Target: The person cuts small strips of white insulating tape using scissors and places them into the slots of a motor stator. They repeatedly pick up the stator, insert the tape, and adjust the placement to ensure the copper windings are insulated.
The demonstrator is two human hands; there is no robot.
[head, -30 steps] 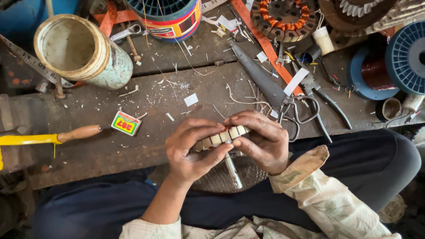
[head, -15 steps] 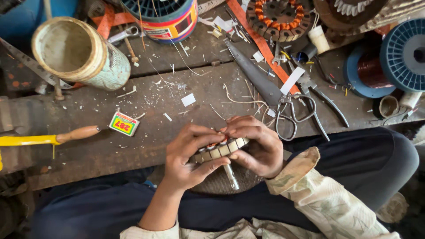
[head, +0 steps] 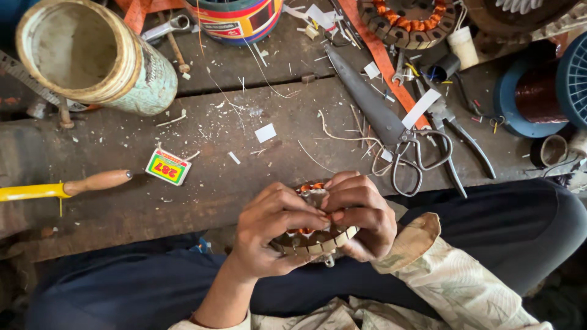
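1. The left hand [head: 269, 229] and the right hand [head: 361, 217] are both gripping a round motor core [head: 313, 241] with copper windings, holding it over the lap just at the near edge of the table [head: 244, 183].
2. The fingertips of both hands are pressing on the top of the core; a slip there is likely to nick the thin copper wire or scrape a finger on the slotted metal edge.
3. The core is hanging off the table with no support under it; a loosened grip is likely to drop it onto the legs or floor.
4. Large scissors [head: 391, 131] and pliers [head: 455, 131] are lying near the right hand, points exposed.
5. The wooden table is carrying wire scraps, paper bits, a small matchbox [head: 167, 166], a wooden-handled tool [head: 92, 182] and an open tin can [head: 98, 58].
6. The room beyond the table is not showing.
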